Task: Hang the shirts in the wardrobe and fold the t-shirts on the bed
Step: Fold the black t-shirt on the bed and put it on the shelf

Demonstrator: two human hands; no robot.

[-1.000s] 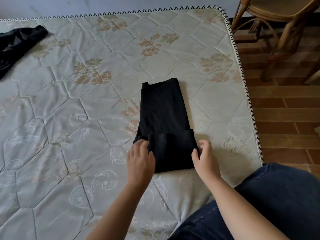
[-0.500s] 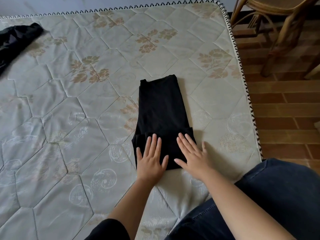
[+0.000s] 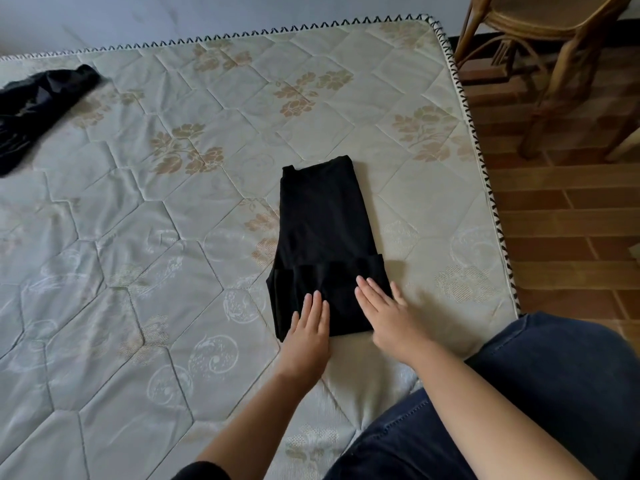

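Left hand (image 3: 308, 327) and right hand (image 3: 384, 313): both flat, fingers straight, palms down on the near, turned-up end of the black t-shirt (image 3: 322, 216); nothing gripped. The t-shirt lies as a narrow folded strip on the bed (image 3: 138, 271), running away from the hands. Risk, as judged: the flap may spring back once pressure comes off, or smoothing strokes may drag the cloth and skew the strip; layers at its near left corner look uneven. Surface: pale quilted mattress, floral print, probably soft. A knee in dark jeans (image 3: 554, 393) sits nearer than the t-shirt, to its right. Far left of the t-shirt, a crumpled dark garment (image 3: 38, 98). Beyond it to the right, a cane chair (image 3: 540, 46) on a brown tiled floor (image 3: 571, 209).
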